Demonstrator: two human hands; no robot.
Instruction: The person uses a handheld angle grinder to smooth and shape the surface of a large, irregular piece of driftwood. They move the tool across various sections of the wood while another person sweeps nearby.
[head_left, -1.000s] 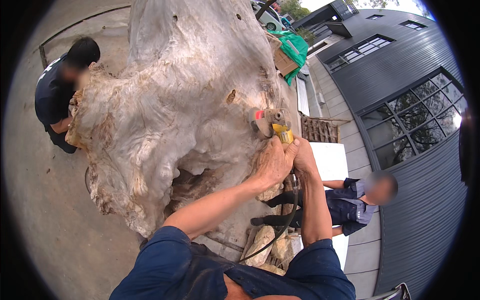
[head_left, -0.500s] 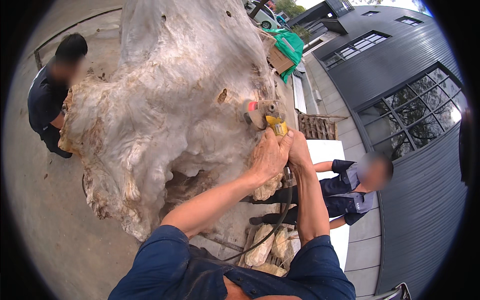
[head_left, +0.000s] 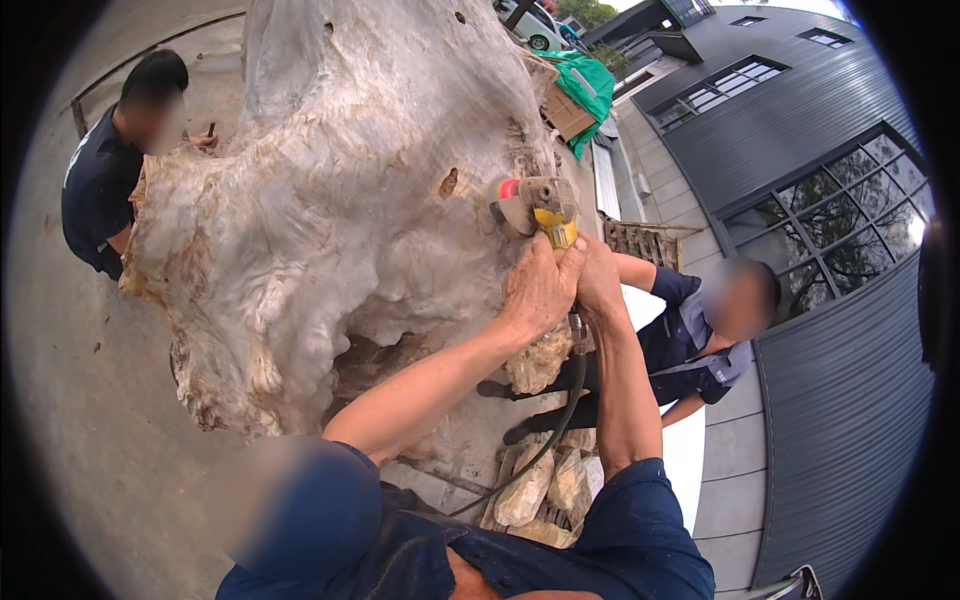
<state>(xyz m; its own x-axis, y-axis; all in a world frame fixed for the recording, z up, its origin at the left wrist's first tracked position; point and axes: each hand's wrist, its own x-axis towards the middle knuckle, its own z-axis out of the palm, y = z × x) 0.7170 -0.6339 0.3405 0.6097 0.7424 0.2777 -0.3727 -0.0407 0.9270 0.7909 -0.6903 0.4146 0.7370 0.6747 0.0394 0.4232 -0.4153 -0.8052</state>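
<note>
Both my hands are closed round the yellow body of an angle grinder [head_left: 556, 224]. My left hand [head_left: 540, 285] wraps its near side, and my right hand [head_left: 599, 278] grips it from the right. The grinder's disc, partly red and under a guard, is at the right flank of a huge pale, gnarled wood stump [head_left: 290, 220]. Whether the disc touches the wood cannot be made out. A dark hose [head_left: 570, 410] runs from a metal fitting below my right hand down toward my body. The stump's surface has knots, folds and a dark hollow near my left forearm.
One person [head_left: 95, 190] stands beyond the stump's left side; another [head_left: 700, 340] is close on my right, an arm reaching toward my right hand. Rough stones [head_left: 525, 487] lie below the hose. A white board [head_left: 685, 470], green tarp [head_left: 587, 90] and dark corrugated building [head_left: 845, 440] are to the right.
The grinder and my hands have shifted slightly up. The person on the right has moved closer with a raised arm. At left, the other person's hand now shows above the stump's edge.
</note>
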